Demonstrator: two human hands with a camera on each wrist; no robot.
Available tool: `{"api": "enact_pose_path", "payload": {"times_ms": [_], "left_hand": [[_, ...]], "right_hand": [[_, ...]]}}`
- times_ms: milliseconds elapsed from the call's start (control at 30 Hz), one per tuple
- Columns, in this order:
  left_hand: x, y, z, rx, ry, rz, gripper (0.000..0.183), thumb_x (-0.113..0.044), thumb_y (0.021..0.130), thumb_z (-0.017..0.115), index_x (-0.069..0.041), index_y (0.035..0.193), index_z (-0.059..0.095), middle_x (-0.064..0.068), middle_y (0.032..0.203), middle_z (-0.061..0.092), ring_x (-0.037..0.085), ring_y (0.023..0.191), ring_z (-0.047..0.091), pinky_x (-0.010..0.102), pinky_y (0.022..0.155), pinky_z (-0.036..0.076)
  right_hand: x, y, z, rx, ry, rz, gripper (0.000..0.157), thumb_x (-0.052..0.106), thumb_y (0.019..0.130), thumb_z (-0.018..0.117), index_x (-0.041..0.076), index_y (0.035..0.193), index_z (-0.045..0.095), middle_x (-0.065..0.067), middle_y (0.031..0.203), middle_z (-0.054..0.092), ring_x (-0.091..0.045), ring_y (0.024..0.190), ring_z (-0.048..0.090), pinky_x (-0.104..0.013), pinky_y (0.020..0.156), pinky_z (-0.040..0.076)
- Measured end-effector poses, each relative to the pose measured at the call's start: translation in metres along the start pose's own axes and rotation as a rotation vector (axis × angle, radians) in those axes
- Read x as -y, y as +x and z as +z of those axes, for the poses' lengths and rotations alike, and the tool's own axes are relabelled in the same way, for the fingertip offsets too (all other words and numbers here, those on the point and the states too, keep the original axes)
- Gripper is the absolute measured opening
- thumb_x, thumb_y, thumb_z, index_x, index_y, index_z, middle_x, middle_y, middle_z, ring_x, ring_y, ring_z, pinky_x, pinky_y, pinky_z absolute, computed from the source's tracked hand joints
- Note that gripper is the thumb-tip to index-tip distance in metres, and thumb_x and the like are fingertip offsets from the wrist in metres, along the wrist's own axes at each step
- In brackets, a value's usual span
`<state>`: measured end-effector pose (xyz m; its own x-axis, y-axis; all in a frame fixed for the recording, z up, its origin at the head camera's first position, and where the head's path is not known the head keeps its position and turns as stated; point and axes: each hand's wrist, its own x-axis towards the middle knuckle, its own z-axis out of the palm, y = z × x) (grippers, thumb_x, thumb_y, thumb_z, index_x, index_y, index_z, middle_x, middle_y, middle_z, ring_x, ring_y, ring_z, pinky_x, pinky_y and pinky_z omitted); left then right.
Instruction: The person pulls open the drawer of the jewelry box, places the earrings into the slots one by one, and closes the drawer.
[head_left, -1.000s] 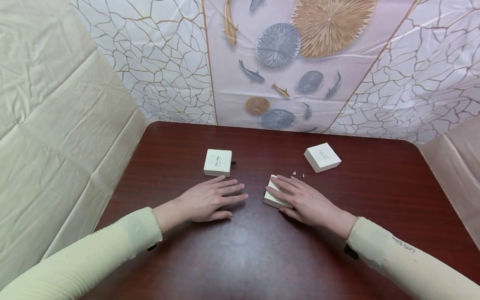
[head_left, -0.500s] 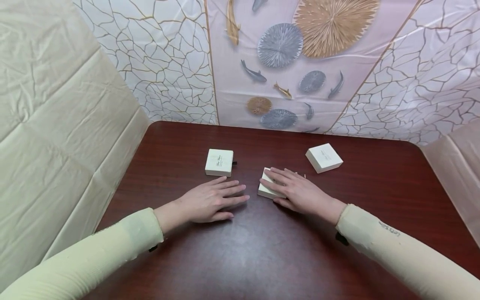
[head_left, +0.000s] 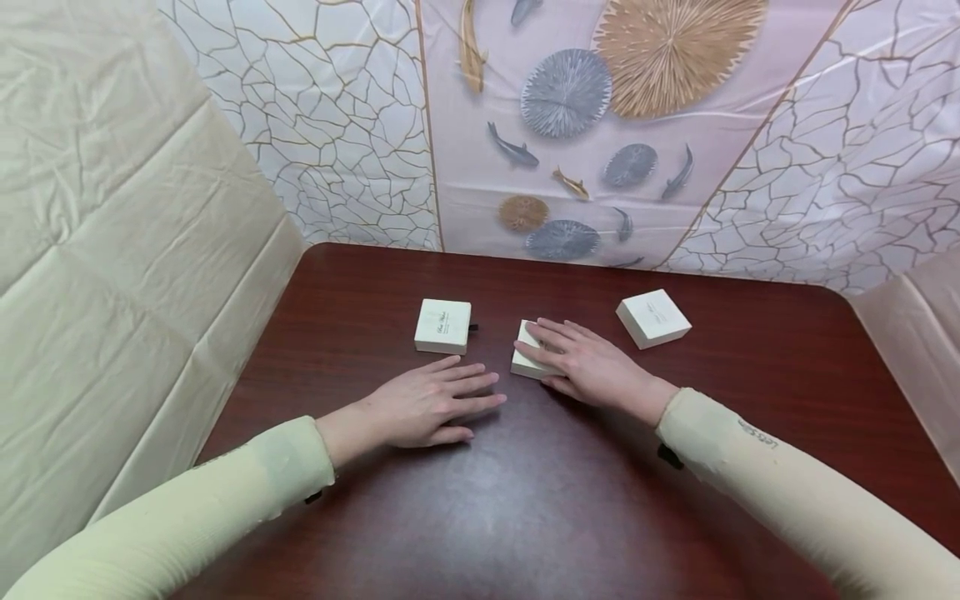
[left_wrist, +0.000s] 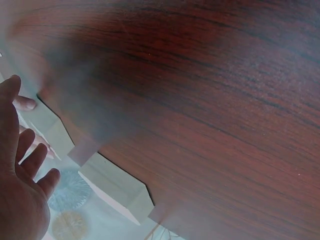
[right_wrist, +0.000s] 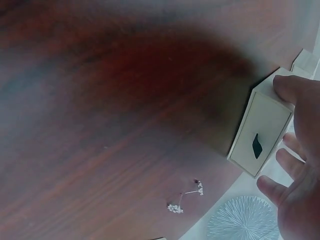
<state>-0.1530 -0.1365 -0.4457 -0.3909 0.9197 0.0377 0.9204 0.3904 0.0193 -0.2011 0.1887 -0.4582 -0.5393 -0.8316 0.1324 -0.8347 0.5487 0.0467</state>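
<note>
My right hand (head_left: 581, 362) lies over a small white drawer-style box (head_left: 522, 362), fingers stretched across its top and thumb along its near side. In the right wrist view, the thumb (right_wrist: 287, 87) touches the box (right_wrist: 267, 117), whose end shows a black pull tab (right_wrist: 257, 146). Two stud earrings with sparkly heads (right_wrist: 175, 207) lie on the table beside it; the right hand hides them in the head view. My left hand (head_left: 427, 404) is held low over the table with fingers spread, holding nothing, just in front of another white box (head_left: 442, 327).
A third white box (head_left: 653, 319) sits at the back right of the dark red-brown table (head_left: 480, 517). A black tab (head_left: 473, 327) sticks out of the left box's right side. Patterned fabric (head_left: 570, 150) hangs behind the table, and plain cream fabric (head_left: 150, 250) at the left.
My right hand has slid the middle box away from me and to the left, nearer the left box. The earrings have become hidden behind that hand. My left hand stays almost still.
</note>
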Motion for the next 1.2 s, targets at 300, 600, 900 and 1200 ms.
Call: {"api": "enact_pose_path", "payload": {"times_ms": [300, 600, 900, 1200], "left_hand": [[0.001, 0.000, 0.002, 0.009, 0.012, 0.001, 0.060, -0.045, 0.108, 0.061, -0.021, 0.162, 0.051, 0.009, 0.166, 0.047, 0.030, 0.154, 0.043, 0.052, 0.128, 0.032], [0.002, -0.001, 0.004, 0.012, 0.004, -0.005, 0.060, -0.045, 0.108, 0.062, -0.022, 0.162, 0.051, 0.008, 0.166, 0.047, 0.029, 0.155, 0.043, 0.051, 0.128, 0.031], [0.001, -0.001, 0.005, 0.032, -0.003, -0.009, 0.059, -0.045, 0.109, 0.060, -0.022, 0.162, 0.050, 0.008, 0.167, 0.045, 0.029, 0.156, 0.041, 0.051, 0.129, 0.030], [0.001, 0.001, 0.007, 0.023, -0.001, 0.001, 0.059, -0.045, 0.108, 0.060, -0.022, 0.162, 0.051, 0.009, 0.167, 0.046, 0.029, 0.156, 0.041, 0.052, 0.128, 0.031]], "right_hand": [[-0.008, 0.010, 0.000, 0.017, 0.003, 0.022, 0.066, 0.026, 0.097, 0.082, 0.015, 0.157, 0.056, -0.021, 0.161, 0.050, -0.040, 0.149, 0.048, -0.059, 0.117, 0.045], [-0.015, 0.015, 0.002, 0.016, 0.016, 0.025, 0.068, 0.023, 0.097, 0.082, 0.015, 0.158, 0.055, -0.022, 0.162, 0.049, -0.042, 0.148, 0.049, -0.059, 0.117, 0.046], [-0.020, 0.018, 0.005, 0.017, 0.023, 0.035, 0.068, 0.020, 0.098, 0.081, 0.014, 0.160, 0.053, -0.023, 0.162, 0.048, -0.042, 0.150, 0.046, -0.060, 0.118, 0.043], [-0.020, 0.018, 0.002, 0.032, 0.067, 0.071, 0.069, 0.025, 0.101, 0.077, 0.014, 0.162, 0.048, -0.021, 0.166, 0.044, -0.041, 0.154, 0.041, -0.062, 0.122, 0.038]]}}
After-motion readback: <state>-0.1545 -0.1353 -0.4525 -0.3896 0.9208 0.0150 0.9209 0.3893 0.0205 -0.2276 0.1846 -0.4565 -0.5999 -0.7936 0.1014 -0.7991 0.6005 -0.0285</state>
